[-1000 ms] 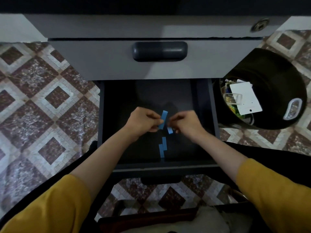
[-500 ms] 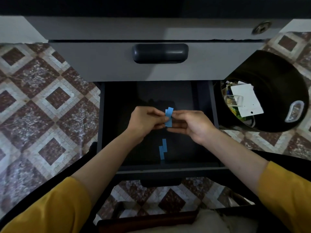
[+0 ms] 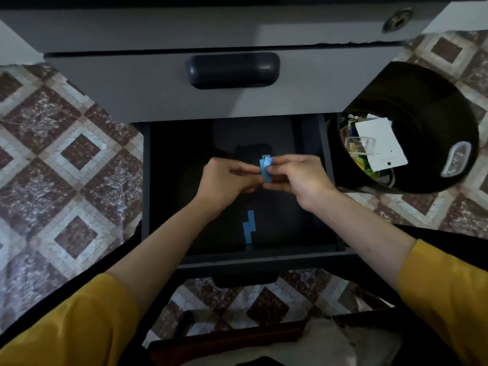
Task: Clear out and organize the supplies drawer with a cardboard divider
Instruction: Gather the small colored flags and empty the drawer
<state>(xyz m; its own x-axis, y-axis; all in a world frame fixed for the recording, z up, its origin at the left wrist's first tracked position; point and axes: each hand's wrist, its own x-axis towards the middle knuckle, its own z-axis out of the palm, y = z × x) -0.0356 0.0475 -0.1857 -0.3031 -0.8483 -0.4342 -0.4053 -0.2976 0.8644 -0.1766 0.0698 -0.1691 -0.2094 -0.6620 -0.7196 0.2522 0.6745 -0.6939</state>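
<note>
Pinching a small bundle of blue strips (image 3: 266, 167) between their fingertips, the left hand (image 3: 224, 180) and right hand (image 3: 298, 178) meet above the middle of the open dark drawer (image 3: 290, 257). Two loose strips (image 3: 249, 228) lie on the drawer floor toward 6 o'clock. A black bin (image 3: 422, 107) of supplies stands at 3 o'clock.

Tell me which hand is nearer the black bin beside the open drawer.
Right. The right hand is over the drawer just left of the black bin; the left hand is farther left, across the blue strips both pinch.
</note>
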